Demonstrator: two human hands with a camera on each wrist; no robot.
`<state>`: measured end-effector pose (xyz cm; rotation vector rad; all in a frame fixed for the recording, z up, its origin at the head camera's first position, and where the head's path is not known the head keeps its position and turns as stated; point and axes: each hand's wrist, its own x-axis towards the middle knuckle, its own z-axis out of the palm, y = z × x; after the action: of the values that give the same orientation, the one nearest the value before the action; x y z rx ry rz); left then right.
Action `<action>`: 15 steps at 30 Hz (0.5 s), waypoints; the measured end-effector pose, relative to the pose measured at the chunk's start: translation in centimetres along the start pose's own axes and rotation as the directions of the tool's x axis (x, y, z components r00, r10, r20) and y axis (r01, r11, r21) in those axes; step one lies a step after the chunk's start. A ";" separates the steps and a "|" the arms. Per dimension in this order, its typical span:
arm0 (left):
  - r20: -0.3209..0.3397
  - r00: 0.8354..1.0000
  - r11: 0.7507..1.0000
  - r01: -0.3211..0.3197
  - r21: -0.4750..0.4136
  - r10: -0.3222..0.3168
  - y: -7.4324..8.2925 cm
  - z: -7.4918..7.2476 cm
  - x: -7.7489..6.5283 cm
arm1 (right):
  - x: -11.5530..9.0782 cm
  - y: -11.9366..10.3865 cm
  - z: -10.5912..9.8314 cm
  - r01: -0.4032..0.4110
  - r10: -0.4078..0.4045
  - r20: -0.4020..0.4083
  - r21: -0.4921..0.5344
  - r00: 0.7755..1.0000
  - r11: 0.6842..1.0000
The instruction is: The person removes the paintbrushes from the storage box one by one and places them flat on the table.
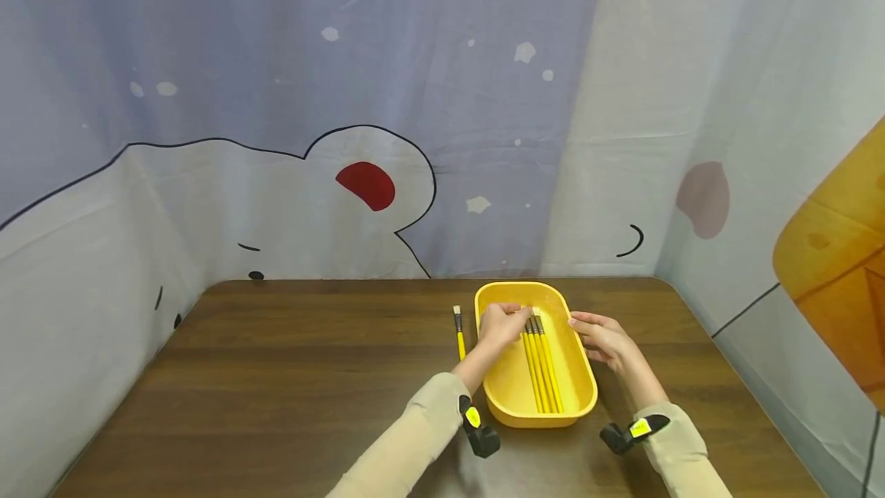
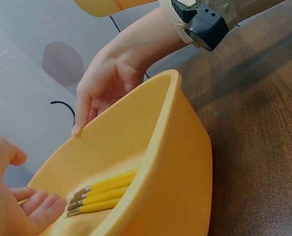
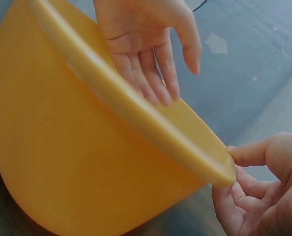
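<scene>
Both forearms reach in from the near edge of the worktop (image 1: 311,375), in cream sleeves (image 1: 408,444), each with a small black camera (image 1: 484,440) at the wrist. The left hand (image 1: 503,325) extends over the left rim of a yellow tub (image 1: 510,384), palm turned inward, its fingers nearly straight, the thumb standing apart, with nothing in hold. The right hand (image 1: 607,340) is at the tub's right side, pinching the rim between thumb and curled fingers. The paintbrushes (image 1: 541,363) in the tub lie just beside the left fingertips, at their bristle ends; whether skin and bristle touch cannot be told. The tub stands close to the far edge of the worktop, nearer the far right corner than the far left. Within it the brushes, yellow-handled with dark metal collars and pale bristles, lie side by side on the floor, bristles toward the far edge and handles toward the near edge. A loose brush (image 1: 461,343) of the same kind lies on the worktop just left of the tub, its lower part hidden by the left forearm.
</scene>
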<state>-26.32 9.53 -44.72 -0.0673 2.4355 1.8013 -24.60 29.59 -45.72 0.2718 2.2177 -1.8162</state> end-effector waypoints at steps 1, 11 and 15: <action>-0.003 1.000 1.000 -0.001 0.007 0.001 -0.1 0.1 -0.1 | 0.0 0.0 0.0 -0.002 0.002 -0.001 -0.001 1.000 1.000; -0.011 1.000 1.000 0.010 0.019 -0.009 -0.4 0.2 -0.4 | -0.3 0.0 0.1 -0.003 0.003 -0.004 0.000 1.000 1.000; -0.009 1.000 0.999 0.027 0.019 -0.026 -0.5 0.4 -0.4 | -0.3 0.1 0.2 -0.010 0.010 -0.008 0.001 1.000 1.000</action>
<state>-25.88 9.76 -45.30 -0.1054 2.4455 1.7701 -24.26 29.46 -45.71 0.2903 2.2177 -1.8139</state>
